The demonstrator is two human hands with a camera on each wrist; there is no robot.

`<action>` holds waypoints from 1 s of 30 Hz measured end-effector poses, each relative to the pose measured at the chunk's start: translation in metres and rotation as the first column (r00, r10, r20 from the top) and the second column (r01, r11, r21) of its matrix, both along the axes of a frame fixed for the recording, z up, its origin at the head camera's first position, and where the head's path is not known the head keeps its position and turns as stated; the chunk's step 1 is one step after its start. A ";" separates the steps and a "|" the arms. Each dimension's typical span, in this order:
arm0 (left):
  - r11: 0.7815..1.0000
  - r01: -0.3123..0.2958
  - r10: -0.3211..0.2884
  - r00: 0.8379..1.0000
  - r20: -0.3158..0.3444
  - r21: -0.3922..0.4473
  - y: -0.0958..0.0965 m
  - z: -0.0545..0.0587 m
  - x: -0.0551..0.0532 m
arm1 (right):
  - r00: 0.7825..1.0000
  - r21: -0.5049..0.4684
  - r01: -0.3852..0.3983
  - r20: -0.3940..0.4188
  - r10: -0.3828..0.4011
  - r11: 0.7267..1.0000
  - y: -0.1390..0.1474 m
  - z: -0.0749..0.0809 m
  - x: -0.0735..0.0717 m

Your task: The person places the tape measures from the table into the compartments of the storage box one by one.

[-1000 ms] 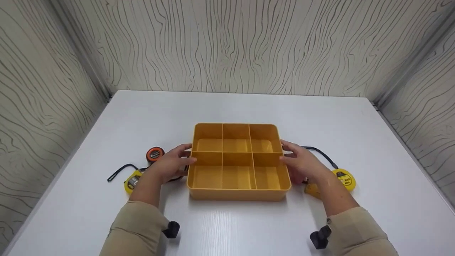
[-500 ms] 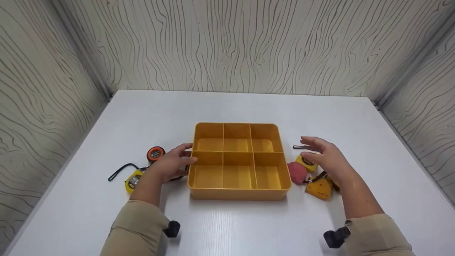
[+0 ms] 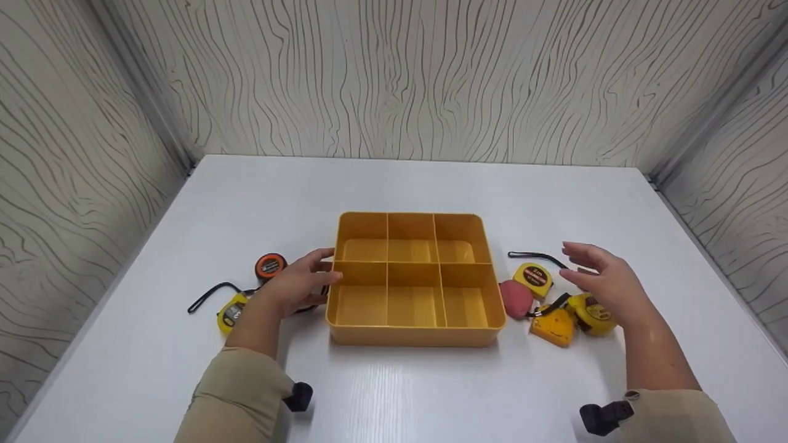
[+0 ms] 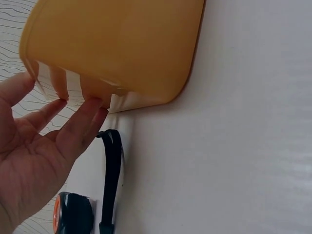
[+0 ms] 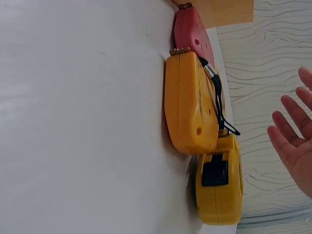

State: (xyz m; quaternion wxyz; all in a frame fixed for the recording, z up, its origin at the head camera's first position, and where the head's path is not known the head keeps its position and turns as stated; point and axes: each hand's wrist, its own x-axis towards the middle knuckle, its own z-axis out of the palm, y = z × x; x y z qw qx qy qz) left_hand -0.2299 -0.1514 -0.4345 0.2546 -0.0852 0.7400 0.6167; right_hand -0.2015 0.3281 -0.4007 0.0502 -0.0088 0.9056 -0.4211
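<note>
A yellow box with several compartments [image 3: 415,336] stands on the table in the head view. My left hand [image 3: 295,286] is at its left side, thumb at the rim; in the left wrist view its fairly straight fingertips [image 4: 92,105] touch the outer wall. My right hand [image 3: 606,283] hovers with loosely extended fingers, holding nothing, above the tape measures right of the box. These are a red one [image 3: 516,299] against the box, a yellow one [image 3: 532,278] behind it, an orange one [image 3: 552,327] in front, and a larger yellow one [image 3: 591,315] partly under the hand in view.
Left of the box lie an orange-and-black tape measure [image 3: 271,266] and a yellow one [image 3: 230,314] with a black strap, partly hidden by the left arm. Patterned panels [image 3: 394,80] enclose the white table [image 3: 406,191] at the back and sides.
My right hand has let go of the box's right side and moved right, uncovering the tape measures there. My left hand and the box have hardly moved.
</note>
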 end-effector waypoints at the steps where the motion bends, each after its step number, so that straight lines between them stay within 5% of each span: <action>1: 1.000 0.001 -0.001 1.000 0.000 0.001 0.000 0.000 0.000 | 1.000 0.007 0.013 0.007 -0.013 1.000 0.005 -0.001 0.001; 14: 1.000 0.005 -0.005 1.000 -0.007 0.013 -0.001 -0.001 0.001 | 0.991 0.068 0.059 0.114 -0.067 0.996 0.046 -0.024 0.016; 21: 0.999 0.021 -0.020 1.000 -0.021 0.049 -0.001 0.000 0.003 | 0.976 0.026 0.037 0.215 -0.042 0.999 0.053 -0.038 0.021; 30: 0.999 0.015 -0.014 1.000 -0.019 0.047 -0.002 0.001 0.003 | 0.952 0.130 0.027 0.300 -0.065 0.991 0.051 -0.045 0.026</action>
